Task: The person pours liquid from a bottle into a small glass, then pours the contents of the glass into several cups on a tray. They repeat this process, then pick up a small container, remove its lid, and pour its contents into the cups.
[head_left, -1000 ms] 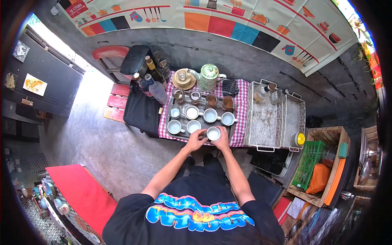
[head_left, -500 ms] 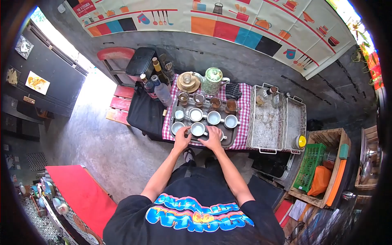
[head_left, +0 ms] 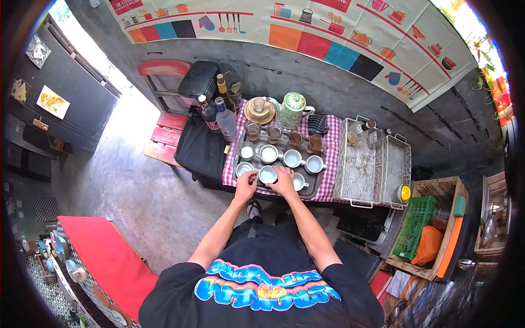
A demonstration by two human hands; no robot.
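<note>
A white cup point(head_left: 267, 175) sits between my hands at the front of the dark serving tray point(head_left: 313, 188). My right hand point(head_left: 284, 182) curves around its right side, fingers against the rim. My left hand point(head_left: 246, 185) has its fingers pinched at the cup's left side, close to another white cup point(head_left: 244, 169); the exact contact is partly hidden. To the right of my right hand stands a white cup point(head_left: 298, 181). Behind these is a row of white cups point(head_left: 292, 158), and farther back are several glasses with brown contents point(head_left: 295, 139).
Red-checked cloth point(head_left: 330, 158) lies under the tray. A green patterned pot point(head_left: 293, 109) and stacked saucers point(head_left: 260, 111) stand at the back. Bottles point(head_left: 225, 121) are on the left, a white wire basket point(head_left: 359, 169) on the right. A wooden crate point(head_left: 458, 188) stands farther right.
The view has shifted slightly. The cup between my hands has moved a little left and toward me, and my right hand with it, uncovering more of the right-hand cup.
</note>
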